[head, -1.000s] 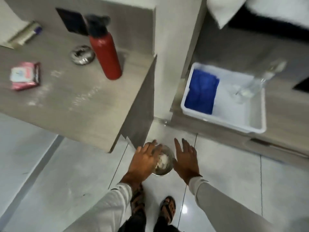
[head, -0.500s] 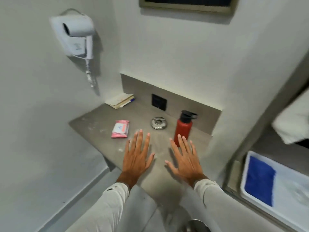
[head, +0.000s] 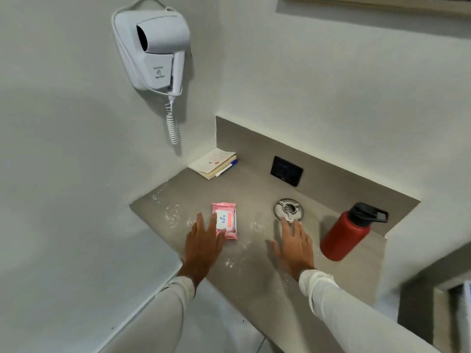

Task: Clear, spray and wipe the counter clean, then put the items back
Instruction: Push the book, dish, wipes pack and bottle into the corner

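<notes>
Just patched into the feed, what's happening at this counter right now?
A person is reaching both open hands over the dusty counter. The left hand has its fingertips on the pink wipes packet; the right hand reaches toward the metal ashtray. Neither has a grip yet. The red bottle, notebook and pen still sit there, amid white powder.

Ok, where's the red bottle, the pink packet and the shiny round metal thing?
Red metal bottle with black lid [head: 342,235], head view, middle of its red body.
Pink packet of wipes [head: 225,220], head view, on its white label.
Shiny round metal dish [head: 288,209], head view, at its centre.
</notes>
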Demonstrator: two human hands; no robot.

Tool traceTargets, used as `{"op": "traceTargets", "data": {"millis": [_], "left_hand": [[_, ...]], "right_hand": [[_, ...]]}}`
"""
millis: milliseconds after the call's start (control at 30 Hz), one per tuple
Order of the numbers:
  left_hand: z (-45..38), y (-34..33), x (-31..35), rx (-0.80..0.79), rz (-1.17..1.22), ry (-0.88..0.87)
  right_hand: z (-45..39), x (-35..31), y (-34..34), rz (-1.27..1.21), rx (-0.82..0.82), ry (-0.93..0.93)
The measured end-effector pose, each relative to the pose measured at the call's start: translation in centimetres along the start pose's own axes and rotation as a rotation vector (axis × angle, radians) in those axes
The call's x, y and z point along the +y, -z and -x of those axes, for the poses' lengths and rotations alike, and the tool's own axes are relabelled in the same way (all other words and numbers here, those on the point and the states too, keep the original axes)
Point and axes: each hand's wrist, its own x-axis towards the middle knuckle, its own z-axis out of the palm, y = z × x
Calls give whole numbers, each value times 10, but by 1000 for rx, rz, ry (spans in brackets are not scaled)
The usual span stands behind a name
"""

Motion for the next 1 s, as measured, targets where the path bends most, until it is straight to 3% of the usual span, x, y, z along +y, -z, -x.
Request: {"op": "traceTargets", "data": {"millis": [133,367,667,1000], "left_hand": [[-42,-15,15,-105,2,1],[-99,-46,18,-172,-98,-37],[-206,-34,35,-136,-51,-225],[-334,-43,38,-156,-37,-452]], "right_hand": [[-38,-4,5,-128,43,-184],[-107,-1,-12,-172,66,-345],[-166,-14,-32,-140,43,-292],[-210,-43,-52,-147,149,-271]]}}
